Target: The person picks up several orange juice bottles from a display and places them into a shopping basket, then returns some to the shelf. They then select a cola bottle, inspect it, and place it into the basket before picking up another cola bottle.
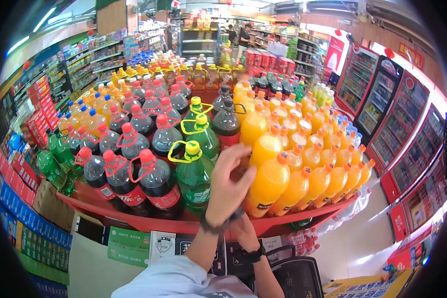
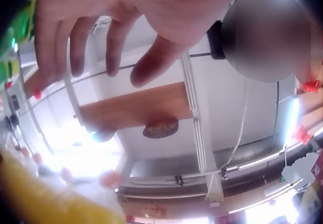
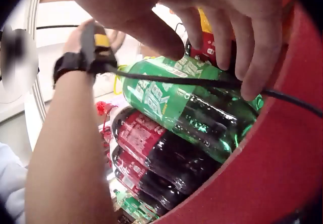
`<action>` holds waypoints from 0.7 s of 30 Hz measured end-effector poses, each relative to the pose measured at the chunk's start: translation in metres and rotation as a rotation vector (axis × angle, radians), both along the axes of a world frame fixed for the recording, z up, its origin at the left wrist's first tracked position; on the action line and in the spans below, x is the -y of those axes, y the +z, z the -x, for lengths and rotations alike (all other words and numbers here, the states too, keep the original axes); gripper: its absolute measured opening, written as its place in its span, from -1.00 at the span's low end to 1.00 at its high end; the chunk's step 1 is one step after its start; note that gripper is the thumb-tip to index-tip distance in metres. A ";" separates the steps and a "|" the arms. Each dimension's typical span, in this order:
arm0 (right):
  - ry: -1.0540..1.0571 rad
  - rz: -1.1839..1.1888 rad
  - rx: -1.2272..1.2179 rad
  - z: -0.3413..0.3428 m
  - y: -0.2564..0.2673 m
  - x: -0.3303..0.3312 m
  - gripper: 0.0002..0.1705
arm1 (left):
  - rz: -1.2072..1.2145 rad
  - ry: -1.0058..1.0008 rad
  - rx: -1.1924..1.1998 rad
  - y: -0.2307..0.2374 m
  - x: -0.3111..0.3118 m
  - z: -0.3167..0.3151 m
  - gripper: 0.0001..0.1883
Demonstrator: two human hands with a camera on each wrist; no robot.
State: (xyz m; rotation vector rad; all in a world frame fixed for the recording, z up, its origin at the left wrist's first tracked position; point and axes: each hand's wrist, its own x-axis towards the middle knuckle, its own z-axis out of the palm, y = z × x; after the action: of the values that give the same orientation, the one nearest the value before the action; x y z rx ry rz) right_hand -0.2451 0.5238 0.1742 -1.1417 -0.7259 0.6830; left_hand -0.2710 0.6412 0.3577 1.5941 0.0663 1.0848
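In the head view my left hand [image 1: 227, 185] reaches up between a large green soda bottle [image 1: 193, 181] with a yellow cap and handle and a front orange juice bottle [image 1: 267, 186]. Its fingers are spread and loosely bent; the left wrist view shows no object in that hand [image 2: 136, 12]. My right hand [image 1: 244, 232] is lower, at the red display edge, partly hidden behind the left wrist. In the right wrist view the fingers of the right hand [image 3: 227, 12] hang loosely beside the green bottle [image 3: 166, 90], holding nothing. A black cable [image 3: 202, 81] crosses in front.
Red-capped cola bottles [image 1: 159, 181] stand in rows at left, with more orange juice bottles [image 1: 328, 181] at right. A red rim [image 1: 283, 222] borders the display. Below stands a black mesh chair [image 1: 293, 280]. Drink fridges [image 1: 377, 94] line the right wall.
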 end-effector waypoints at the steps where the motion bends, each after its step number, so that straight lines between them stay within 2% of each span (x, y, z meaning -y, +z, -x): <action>1: -0.053 0.085 0.244 0.001 0.006 0.002 -0.41 | -0.121 0.107 -0.012 0.000 0.005 0.023 -0.58; 3: -0.068 0.138 0.337 -0.002 0.000 -0.008 -0.38 | -0.326 0.332 -0.029 0.001 0.002 0.058 -0.60; 4: -0.079 0.165 0.377 0.000 -0.001 -0.012 -0.37 | -0.345 0.460 -0.014 -0.004 -0.004 0.065 -0.59; 5: -0.101 0.219 0.347 0.003 0.009 -0.017 -0.22 | -0.336 0.570 -0.015 -0.005 -0.010 0.068 -0.58; 6: -0.131 0.235 0.396 0.005 0.010 -0.023 -0.17 | -0.327 0.684 -0.011 -0.003 -0.017 0.068 -0.56; 8: -0.188 0.255 0.505 0.003 0.008 -0.042 -0.05 | -0.337 0.709 -0.103 -0.008 -0.035 0.061 -0.43; 9: -0.154 0.280 0.526 0.000 0.005 -0.050 0.09 | -0.386 0.707 -0.139 -0.014 -0.045 0.055 -0.38; 12: -0.094 0.226 0.630 -0.002 -0.009 -0.076 0.11 | -0.512 0.771 -0.197 -0.032 -0.057 0.039 -0.20; 13: -0.142 0.296 0.681 0.002 -0.006 -0.077 0.09 | -0.495 0.758 -0.197 -0.034 -0.058 0.038 -0.20; 16: -0.142 0.233 0.432 0.006 -0.002 -0.083 0.01 | -0.493 0.762 -0.199 -0.037 -0.059 0.038 -0.19; 21: -0.193 0.330 0.555 -0.001 0.001 -0.086 -0.13 | -0.494 0.792 -0.229 -0.039 -0.056 0.039 -0.22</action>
State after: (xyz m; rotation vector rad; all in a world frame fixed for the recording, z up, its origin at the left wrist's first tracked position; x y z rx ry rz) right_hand -0.2446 0.6101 0.1751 -1.7143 -0.9721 0.3222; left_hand -0.3102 0.6971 0.3183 2.2153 0.6744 1.5925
